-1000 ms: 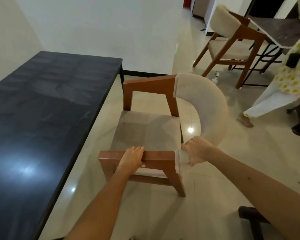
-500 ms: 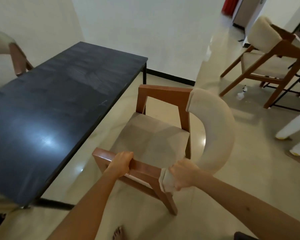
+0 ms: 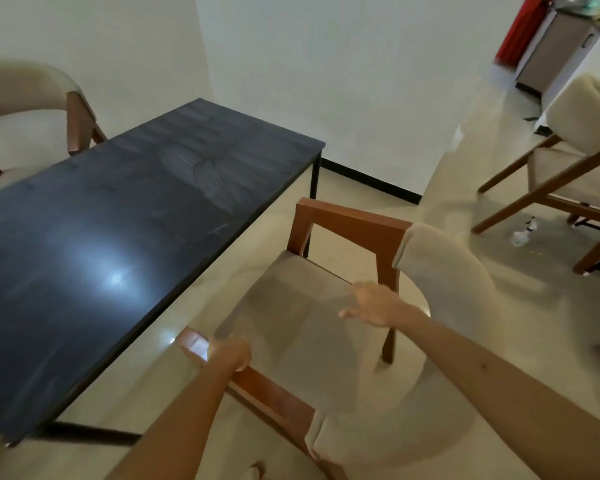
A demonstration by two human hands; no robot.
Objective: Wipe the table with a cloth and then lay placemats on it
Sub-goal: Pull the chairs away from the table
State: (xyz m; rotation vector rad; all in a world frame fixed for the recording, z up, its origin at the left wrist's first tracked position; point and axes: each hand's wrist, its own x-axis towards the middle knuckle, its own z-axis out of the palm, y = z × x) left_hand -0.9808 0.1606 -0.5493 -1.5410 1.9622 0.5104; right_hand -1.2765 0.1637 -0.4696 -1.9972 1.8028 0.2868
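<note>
1. The step in hand is judged to be preparation: an armchair point(image 3: 312, 306) beside the table point(image 3: 125, 237) is being handled, and neither wiping nor laying of placemats can be confirmed as done.
2. The near wooden armrest point(image 3: 257, 389), at lower centre, is gripped by the left hand point(image 3: 231, 351), with fingers curled over its front end.
3. The right hand point(image 3: 374, 304) is held over the beige seat cushion at centre right, fingers spread and relaxed; nothing is held in it, and contact with the seat cannot be told through the blur.
4. No cloth and no placemats are seen anywhere in the frame, so they would have to be fetched before wiping; the chair is probably to be positioned first.
5. The table fills the left half of the frame: a long, dark, matte top on thin black legs, with faint streaks and a bright lamp reflection at mid left.
6. A second beige chair point(image 3: 25, 109) is seen at upper left behind the table, and a third point(image 3: 575, 161) at upper right.
7. The floor point(image 3: 465, 271) is glossy cream tile, the walls are white with a dark skirting, and a small scrap of litter point(image 3: 523, 233) lies at right.
</note>
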